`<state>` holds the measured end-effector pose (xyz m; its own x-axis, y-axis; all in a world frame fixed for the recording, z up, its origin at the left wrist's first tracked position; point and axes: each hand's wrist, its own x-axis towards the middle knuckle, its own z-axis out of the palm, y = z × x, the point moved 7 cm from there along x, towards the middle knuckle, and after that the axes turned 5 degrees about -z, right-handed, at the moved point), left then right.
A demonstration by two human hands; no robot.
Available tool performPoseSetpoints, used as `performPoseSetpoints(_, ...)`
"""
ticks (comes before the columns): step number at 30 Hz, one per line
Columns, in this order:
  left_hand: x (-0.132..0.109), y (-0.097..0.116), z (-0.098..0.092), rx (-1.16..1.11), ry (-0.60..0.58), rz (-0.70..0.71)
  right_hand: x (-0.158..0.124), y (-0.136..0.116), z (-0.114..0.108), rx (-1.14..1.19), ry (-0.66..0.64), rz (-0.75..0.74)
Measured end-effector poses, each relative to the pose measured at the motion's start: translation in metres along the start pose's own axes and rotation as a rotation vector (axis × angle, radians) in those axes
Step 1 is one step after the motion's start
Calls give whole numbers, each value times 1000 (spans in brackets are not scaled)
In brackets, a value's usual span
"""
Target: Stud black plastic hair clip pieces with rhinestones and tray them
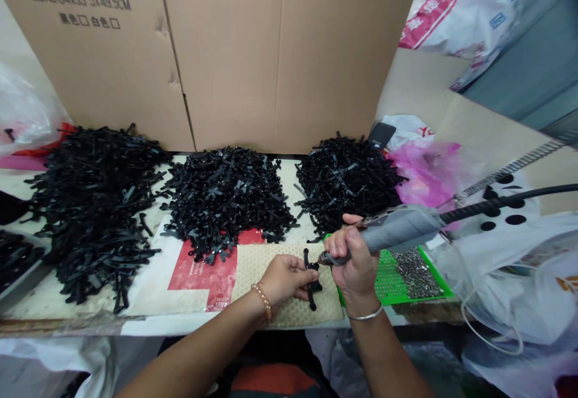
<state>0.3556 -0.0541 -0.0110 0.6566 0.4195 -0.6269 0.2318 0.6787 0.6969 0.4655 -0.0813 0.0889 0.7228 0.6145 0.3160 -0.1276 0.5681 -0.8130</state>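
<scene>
My left hand (289, 277) pinches a small black plastic assembly (312, 283) with thin arms, just over a textured cream mat (257, 265). My right hand (354, 256) is wrapped round the front of a grey electric screwdriver (401, 229), which lies nearly level with its tip pointing left. That tip is close to the black assembly; whether they touch I cannot tell. Behind the mat lies a heap of small black plastic parts (230, 193). To the right of my right hand is a bright green tray (383, 277) with many small metal screws (418, 271).
More black parts are piled at the left (99, 193) and at the back right (347, 175). A tall cardboard box (280, 55) stands behind them. A coiled spring (519, 163) and the tool's black cable (510, 196) run off right, above plastic bags (519, 289).
</scene>
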Motion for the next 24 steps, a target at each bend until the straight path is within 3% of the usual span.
performPoseSetpoints(4,1,-2,-1,10,4,-3,-1,2,2,-14,-32,-9)
performPoseSetpoints(16,0,0,-4,9,71,21,-4,18,20,-46,-306,114)
performPoseSetpoints(21,-2,2,-3,-41,53,9,-2,-4,14,-27,-213,39)
performPoseSetpoints(24,-4,3,-2,-70,19,-14,9,-38,-12,-79,-62,-133)
